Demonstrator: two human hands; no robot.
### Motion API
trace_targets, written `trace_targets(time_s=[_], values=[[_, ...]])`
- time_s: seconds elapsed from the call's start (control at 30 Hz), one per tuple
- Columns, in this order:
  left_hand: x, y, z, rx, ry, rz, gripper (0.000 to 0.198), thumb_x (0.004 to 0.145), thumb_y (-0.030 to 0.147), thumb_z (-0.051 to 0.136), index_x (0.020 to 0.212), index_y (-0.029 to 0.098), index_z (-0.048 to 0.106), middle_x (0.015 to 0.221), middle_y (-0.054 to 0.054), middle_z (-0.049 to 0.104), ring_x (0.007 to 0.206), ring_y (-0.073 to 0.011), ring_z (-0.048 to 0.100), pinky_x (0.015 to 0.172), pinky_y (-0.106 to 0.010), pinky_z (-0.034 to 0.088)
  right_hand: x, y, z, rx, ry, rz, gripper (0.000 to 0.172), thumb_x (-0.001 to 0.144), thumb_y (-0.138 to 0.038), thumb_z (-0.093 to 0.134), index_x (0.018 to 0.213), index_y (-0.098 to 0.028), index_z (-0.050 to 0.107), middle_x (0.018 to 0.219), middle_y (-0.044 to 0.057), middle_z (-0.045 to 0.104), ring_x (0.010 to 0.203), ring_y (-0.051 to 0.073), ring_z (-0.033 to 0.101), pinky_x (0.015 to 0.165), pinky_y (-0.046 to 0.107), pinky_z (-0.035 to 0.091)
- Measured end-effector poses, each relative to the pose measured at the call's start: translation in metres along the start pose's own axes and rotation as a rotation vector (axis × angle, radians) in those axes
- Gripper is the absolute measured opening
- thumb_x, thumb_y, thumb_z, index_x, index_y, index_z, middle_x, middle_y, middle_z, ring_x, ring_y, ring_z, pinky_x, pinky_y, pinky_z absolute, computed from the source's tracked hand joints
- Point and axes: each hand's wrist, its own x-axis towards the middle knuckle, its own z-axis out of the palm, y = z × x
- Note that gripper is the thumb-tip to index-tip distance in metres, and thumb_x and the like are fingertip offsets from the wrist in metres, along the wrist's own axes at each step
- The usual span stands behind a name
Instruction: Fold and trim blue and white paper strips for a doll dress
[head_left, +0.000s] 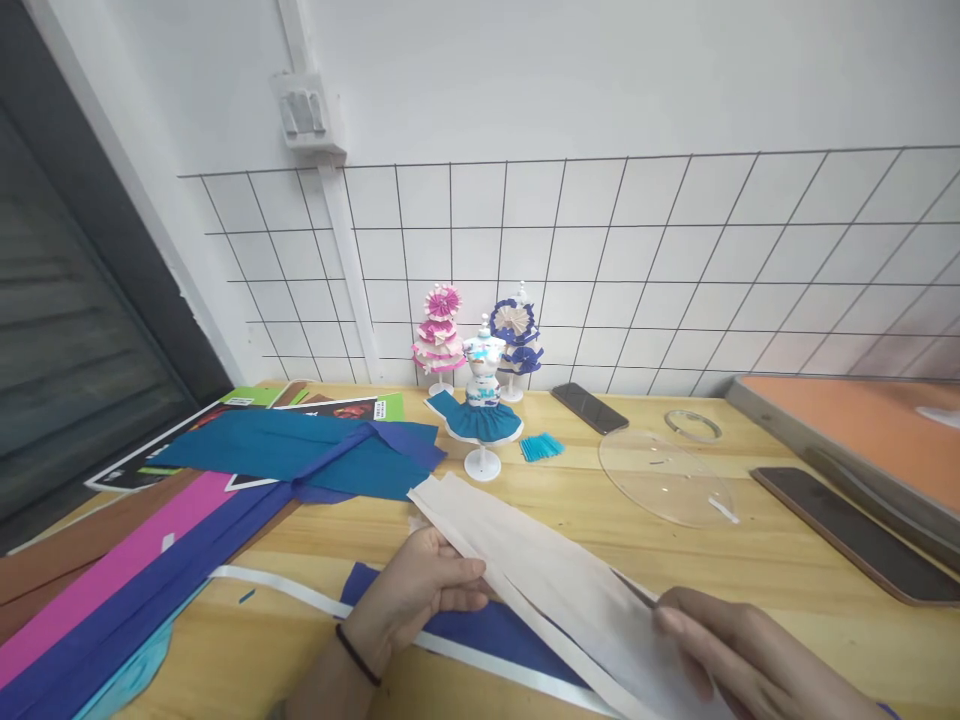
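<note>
A long cream sheet of crepe paper [525,535] slants across the table in front of me, with a narrow strip [529,610] partly split from its near edge. My left hand [427,585], wearing a dark band, pinches the paper near its far left end. My right hand [720,645] has its fingers closed at the paper's right side. By those fingertips runs a thin dark line; whether it is a blade or a gap, I cannot tell. Beneath lie blue paper [499,625] and a white strip [292,587]. Beyond stands a small dress form [484,360] with a teal ruffled skirt [484,422].
Pink [437,335] and blue-and-cream [516,335] decorated forms stand by the wall grid. Folded teal paper [247,445] and pink paper [135,550] lie left. Rightward are teal pleats [541,447], phones [589,407], a clear disc [660,480], a tape roll [694,426] and an orange-topped case [847,420].
</note>
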Motion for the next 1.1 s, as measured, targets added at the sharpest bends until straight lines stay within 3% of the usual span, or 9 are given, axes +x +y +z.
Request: trace_targets(time_s=[0.1,0.23,0.37,0.57,0.87,1.1], values=[[0.0,0.0,0.002,-0.001,0.009,-0.004,0.04,0.062,0.02,0.076,0.097,0.01,0.06,0.09,-0.013,0.07,0.076,-0.0196,0.067,0.062,-0.024,0.053,-0.002,-0.009,-0.004,0.105,0.019,-0.001,0.053,0.085,-0.065,0.023,0.062,-0.021,0.042,0.055,-0.002,0.041,0.048,0.012,0.041,0.05,0.023,0.036],[-0.002,0.0,0.006,-0.009,0.014,0.004,0.042,0.059,0.019,0.078,0.095,0.011,0.059,0.087,-0.011,0.07,0.074,-0.0168,0.066,0.064,-0.025,0.053,0.005,-0.035,0.007,0.288,-0.137,-0.048,0.052,0.085,-0.064,0.026,0.073,-0.02,0.051,0.054,-0.005,0.037,0.047,0.011,0.034,0.047,0.022,0.031],[-0.004,0.001,0.009,-0.014,0.011,0.01,0.044,0.057,0.021,0.079,0.096,0.011,0.059,0.087,-0.011,0.07,0.074,-0.0167,0.065,0.064,-0.025,0.053,0.02,-0.053,0.022,0.336,-0.206,-0.112,0.046,0.088,-0.058,0.031,0.067,-0.019,0.046,0.056,-0.005,0.039,0.052,0.01,0.036,0.05,0.021,0.031],[-0.003,0.0,0.011,-0.051,0.004,0.019,0.043,0.057,0.021,0.08,0.094,0.011,0.061,0.086,-0.011,0.07,0.076,-0.0177,0.065,0.066,-0.026,0.052,0.035,-0.05,0.035,0.432,-0.228,-0.079,0.037,0.088,-0.054,0.038,0.085,-0.02,0.051,0.058,-0.006,0.038,0.053,0.009,0.035,0.051,0.021,0.029],[-0.003,-0.003,0.013,-0.095,-0.015,0.021,0.045,0.059,0.017,0.078,0.1,0.013,0.057,0.092,-0.01,0.067,0.076,-0.0165,0.064,0.065,-0.026,0.052,0.049,-0.05,0.048,0.576,-0.221,-0.098,0.039,0.085,-0.058,0.041,0.072,-0.021,0.043,0.053,-0.007,0.035,0.046,0.009,0.03,0.042,0.021,0.023],[-0.005,0.0,0.016,-0.106,0.003,0.01,0.048,0.057,0.017,0.079,0.101,0.013,0.058,0.093,-0.01,0.067,0.075,-0.017,0.064,0.065,-0.027,0.052,0.057,-0.057,0.057,0.587,-0.24,-0.09,0.038,0.086,-0.057,0.037,0.077,-0.021,0.041,0.048,-0.009,0.034,0.041,0.007,0.027,0.04,0.019,0.02]])
